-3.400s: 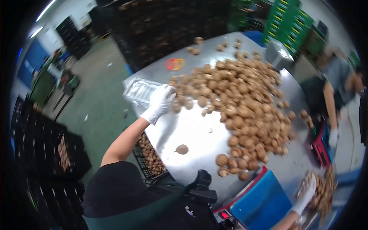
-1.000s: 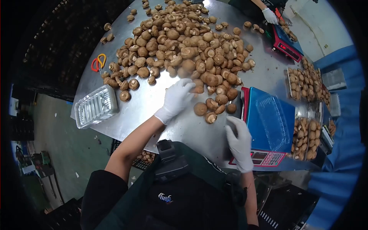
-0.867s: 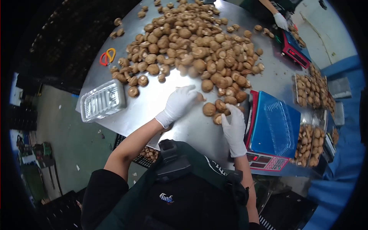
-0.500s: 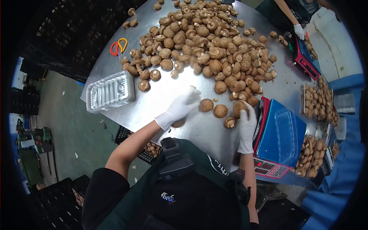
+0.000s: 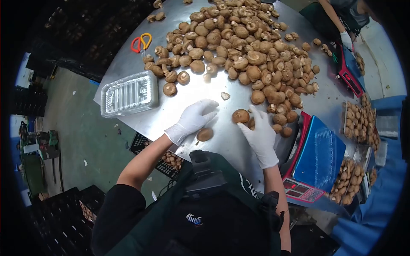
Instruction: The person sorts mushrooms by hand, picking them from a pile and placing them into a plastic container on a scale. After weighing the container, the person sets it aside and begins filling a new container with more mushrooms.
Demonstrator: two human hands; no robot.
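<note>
My left hand (image 5: 193, 120), in a white glove, is just above the steel table with its fingers stretched out and thumb apart. It holds nothing. Close below its thumb lies a brown mushroom (image 5: 205, 135). My right hand (image 5: 260, 137), also gloved, reaches over the table with thumb and fingers spread around a partly hidden mushroom (image 5: 251, 124); no firm grip shows. Just left of those fingers sits a mushroom with a cracked cap (image 5: 241, 116). A small pale piece (image 5: 225, 96) lies beyond my left fingertips. The large mushroom pile (image 5: 239, 47) covers the far part of the table.
Stacked clear plastic trays (image 5: 130, 94) stand at the left edge, near scissors (image 5: 142, 42) with red and yellow handles. A blue-topped scale (image 5: 314, 149) is at right, beside packed mushroom trays (image 5: 348, 179). Another person's gloved hand (image 5: 346, 40) is by a second scale (image 5: 351, 81).
My left hand has drawn back from the small pale piece. My right hand has moved left, away from the scale, leaving the mushroom it held near the pile. The view has shifted slightly.
</note>
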